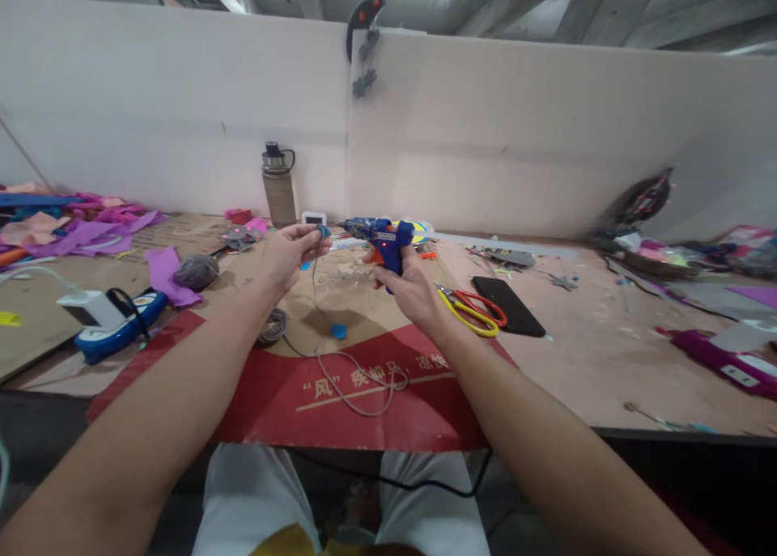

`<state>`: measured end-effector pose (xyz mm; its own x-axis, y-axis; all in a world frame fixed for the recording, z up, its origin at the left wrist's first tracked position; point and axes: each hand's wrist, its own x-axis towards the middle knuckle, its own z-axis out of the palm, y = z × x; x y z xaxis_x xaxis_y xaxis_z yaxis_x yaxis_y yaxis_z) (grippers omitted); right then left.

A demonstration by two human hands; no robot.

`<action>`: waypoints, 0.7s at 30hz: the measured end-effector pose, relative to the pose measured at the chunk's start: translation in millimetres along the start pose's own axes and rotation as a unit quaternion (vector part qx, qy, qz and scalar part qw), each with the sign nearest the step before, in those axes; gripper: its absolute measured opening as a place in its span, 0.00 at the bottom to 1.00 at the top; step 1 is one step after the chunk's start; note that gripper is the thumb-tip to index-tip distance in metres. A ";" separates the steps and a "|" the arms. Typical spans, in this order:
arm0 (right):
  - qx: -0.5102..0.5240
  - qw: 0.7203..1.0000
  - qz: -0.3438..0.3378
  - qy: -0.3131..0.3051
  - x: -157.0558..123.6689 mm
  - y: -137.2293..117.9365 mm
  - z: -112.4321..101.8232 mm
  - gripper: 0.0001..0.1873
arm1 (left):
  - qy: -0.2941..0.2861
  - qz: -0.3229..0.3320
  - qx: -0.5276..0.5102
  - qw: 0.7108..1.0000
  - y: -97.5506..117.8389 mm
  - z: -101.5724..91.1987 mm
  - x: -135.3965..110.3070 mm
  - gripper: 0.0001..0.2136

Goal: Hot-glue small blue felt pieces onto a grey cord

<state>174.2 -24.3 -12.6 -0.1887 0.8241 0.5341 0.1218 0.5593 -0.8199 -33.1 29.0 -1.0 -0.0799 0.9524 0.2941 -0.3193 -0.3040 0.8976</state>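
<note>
My right hand [408,283] is wrapped round the handle of a blue hot glue gun [388,240], its nozzle pointing left. A clear glue stick [449,238] sticks out of the gun's back end. My left hand [296,252] pinches a small blue-teal piece [323,231] just left of the nozzle. From that piece a thin grey yarn [314,285] hangs down to the cardboard. Whether the nozzle touches the piece I cannot tell. Below, a small blue felt scrap [338,331] lies near a little grey yarn coil [273,328].
Red-and-brown cardboard [255,402] covers the table front. Scissors [473,309] and a black phone [508,305] lie at right. A bottle [279,188] stands by the white partition. Felt scraps [103,232], a grey yarn ball [197,272] and a blue power strip [115,333] are left.
</note>
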 end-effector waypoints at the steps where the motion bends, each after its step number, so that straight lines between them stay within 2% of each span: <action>1: -0.014 1.000 -0.006 -0.004 -0.2 0.9 -0.6 0.14 | -0.001 -0.001 0.013 1.000 0.6 0.2 -1.1 0.05; 8: -0.081 0.997 -0.011 0.008 -1.4 4.7 -0.9 0.13 | 0.010 0.014 0.094 0.995 3.2 2.2 -3.5 0.07; 13: -0.100 0.995 -0.028 0.003 -1.1 7.3 -1.2 0.14 | 0.010 0.039 0.108 0.993 -1.1 1.6 0.4 0.07; 21: -0.119 0.992 -0.038 -0.003 -0.9 8.9 -1.2 0.11 | 0.009 0.029 0.086 0.996 0.0 4.6 -1.0 0.07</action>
<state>176.7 -20.0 -20.1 -0.2119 0.7791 0.5900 0.3343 0.6251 -0.7054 -28.7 28.0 0.3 -0.1114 0.9331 0.3419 -0.1465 -0.3557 0.9230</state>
